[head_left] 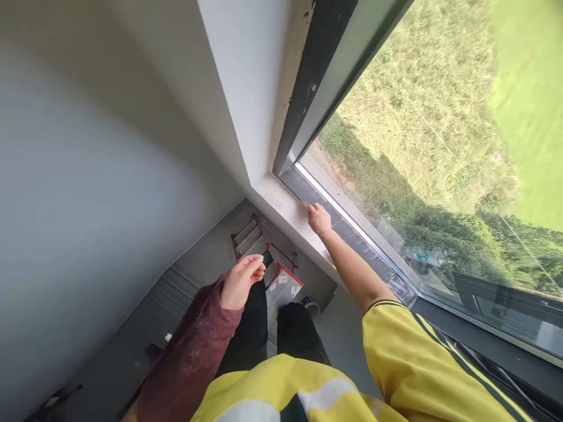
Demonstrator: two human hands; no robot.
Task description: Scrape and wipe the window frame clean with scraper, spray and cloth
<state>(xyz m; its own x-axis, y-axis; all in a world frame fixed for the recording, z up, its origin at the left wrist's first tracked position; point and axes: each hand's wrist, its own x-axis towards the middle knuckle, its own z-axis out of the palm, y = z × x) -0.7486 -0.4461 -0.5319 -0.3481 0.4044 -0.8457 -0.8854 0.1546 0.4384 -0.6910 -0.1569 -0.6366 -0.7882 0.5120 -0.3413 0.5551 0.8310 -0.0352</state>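
Note:
My right hand (319, 220) is closed around a thin red-handled tool (307, 207). Its tip points along the joint where the pale sill (281, 202) meets the dark window frame (303, 187); the exact kind of tool is too small to tell. Lower and to the left, my left hand (241, 282) hangs in the air in front of my legs, thumb and fingertips pressed together. Whatever may be between those fingertips does not show clearly. A maroon sleeve covers the left forearm, while the right forearm is bare.
Below me are a stepladder's grey steps (248, 239) and a red-edged platform (285, 286). A bucket (311, 306) stands beside it on the grey floor. The window glass (422, 158) fills the right side; a white wall (109, 176) rises at left.

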